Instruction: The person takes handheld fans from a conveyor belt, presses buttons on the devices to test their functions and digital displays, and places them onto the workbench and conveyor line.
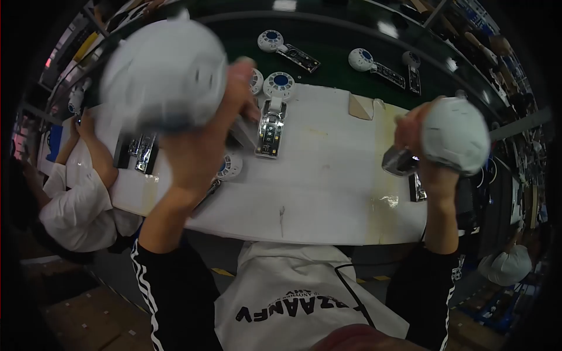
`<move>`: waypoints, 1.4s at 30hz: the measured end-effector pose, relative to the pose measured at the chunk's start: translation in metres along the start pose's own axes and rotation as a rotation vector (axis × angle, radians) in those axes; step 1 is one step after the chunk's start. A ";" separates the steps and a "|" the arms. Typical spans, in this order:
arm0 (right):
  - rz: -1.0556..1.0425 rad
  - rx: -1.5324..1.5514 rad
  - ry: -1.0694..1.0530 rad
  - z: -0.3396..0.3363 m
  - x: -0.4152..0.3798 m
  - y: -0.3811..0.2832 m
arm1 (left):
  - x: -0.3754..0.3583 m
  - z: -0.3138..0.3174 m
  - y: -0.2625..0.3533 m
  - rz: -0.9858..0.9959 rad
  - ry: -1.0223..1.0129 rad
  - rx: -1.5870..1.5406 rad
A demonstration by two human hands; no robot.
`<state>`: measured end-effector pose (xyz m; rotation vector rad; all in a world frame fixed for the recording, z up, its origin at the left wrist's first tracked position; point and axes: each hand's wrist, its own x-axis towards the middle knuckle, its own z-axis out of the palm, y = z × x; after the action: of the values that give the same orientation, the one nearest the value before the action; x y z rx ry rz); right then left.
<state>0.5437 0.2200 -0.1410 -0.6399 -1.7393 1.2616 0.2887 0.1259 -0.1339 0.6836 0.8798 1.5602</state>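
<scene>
Raised close to the camera, my left hand [202,134] is closed round a large white round-headed device [164,76], which is blurred by motion. On the right, my right hand [413,126] grips a second white round-headed device [456,134] above the table's edge; a dark handle shows beneath my fingers. Between the hands, a similar device [270,128] lies on the white tabletop [328,193], with a blue-centred disc and a clear handle showing a circuit board. Another round head [229,166] is partly hidden behind my left forearm.
Several such devices [298,57] lie on the dark green belt [328,58] beyond the table. A torn brown patch [361,107] marks the table's far edge. At the left sits a co-worker [79,205] in white, hands on another device. A dark handle piece [418,188] lies by my right forearm.
</scene>
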 end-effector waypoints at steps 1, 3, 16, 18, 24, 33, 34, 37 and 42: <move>-0.050 0.129 -0.102 -0.015 0.003 -0.012 | -0.005 -0.011 0.014 0.072 0.015 0.038; -0.326 -0.002 -0.163 -0.055 -0.001 -0.040 | -0.014 -0.030 0.048 0.260 0.046 0.142; -0.102 -0.578 0.158 0.033 0.237 0.082 | 0.191 -0.105 0.084 0.137 0.288 0.937; -0.002 -0.598 0.210 0.051 0.266 0.133 | 0.269 -0.175 0.063 0.036 0.387 1.461; 0.081 -0.651 0.203 0.047 0.252 0.187 | 0.258 -0.166 0.013 -0.120 0.726 1.682; 0.123 -1.169 -0.450 -0.029 0.183 0.180 | 0.253 -0.119 -0.029 -0.114 0.529 1.663; 0.086 -1.236 -0.414 -0.026 0.178 0.181 | 0.248 -0.111 -0.033 -0.143 0.504 1.689; 0.270 -1.303 -0.356 0.001 0.154 0.147 | 0.272 -0.113 -0.052 -0.113 0.570 1.719; 0.425 -1.112 -0.336 0.019 0.102 0.097 | 0.275 -0.117 -0.048 0.035 0.504 1.437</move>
<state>0.4694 0.3272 -0.1978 -1.5467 -2.6574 0.5484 0.1719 0.3803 -0.2498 1.2772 2.4177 0.9100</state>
